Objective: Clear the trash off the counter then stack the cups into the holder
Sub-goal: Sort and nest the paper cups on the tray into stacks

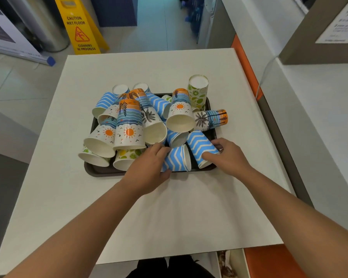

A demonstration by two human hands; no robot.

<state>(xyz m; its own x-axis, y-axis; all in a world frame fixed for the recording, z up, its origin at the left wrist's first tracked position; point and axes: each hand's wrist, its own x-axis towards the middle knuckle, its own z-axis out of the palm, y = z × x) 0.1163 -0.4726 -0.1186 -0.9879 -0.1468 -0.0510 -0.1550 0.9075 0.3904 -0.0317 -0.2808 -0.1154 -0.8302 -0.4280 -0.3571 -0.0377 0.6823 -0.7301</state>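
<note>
A dark tray (100,171) on the white counter (169,207) holds a jumble of several paper cups, most lying on their sides. My left hand (147,167) wraps around a blue zigzag cup (178,159) lying at the tray's front edge. My right hand (227,155) grips a second blue zigzag cup (200,146) beside it, fingers over its rim end. Sunset-print cups (130,125) pile in the middle, and a lime-print cup (198,91) stands upside down at the back right. No cup holder or trash is in view.
A yellow wet-floor sign (79,27) stands on the floor beyond the counter's far edge. A higher white ledge (319,109) and an orange strip (246,65) border the counter on the right. A metal bin (46,23) stands at the far left.
</note>
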